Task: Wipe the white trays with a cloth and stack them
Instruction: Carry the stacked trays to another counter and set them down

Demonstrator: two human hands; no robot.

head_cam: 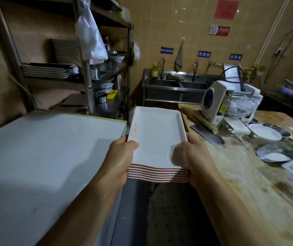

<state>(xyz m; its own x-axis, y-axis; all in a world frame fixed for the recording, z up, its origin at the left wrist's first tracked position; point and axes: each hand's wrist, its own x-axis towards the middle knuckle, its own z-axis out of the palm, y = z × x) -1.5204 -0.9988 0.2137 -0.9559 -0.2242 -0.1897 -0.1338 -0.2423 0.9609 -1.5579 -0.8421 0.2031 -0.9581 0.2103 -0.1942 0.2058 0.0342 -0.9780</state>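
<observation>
A stack of several white rectangular trays [157, 132] with red-edged rims is held in the air over the gap between two counters. My left hand [120, 155] grips the stack's near left corner, thumb on the top tray's rim. My right hand [189, 155] grips the near right corner, thumb inside the top tray. Orange lettering runs along the top tray's left rim. No cloth is in my hands.
A white-topped counter [44, 157] lies at the left. A wooden worktable [240, 174] at the right carries a white machine [216, 102] and floury bowls [266, 134]. A metal rack [89, 71] with stacked dishes stands behind. A steel sink [176, 84] is against the far wall.
</observation>
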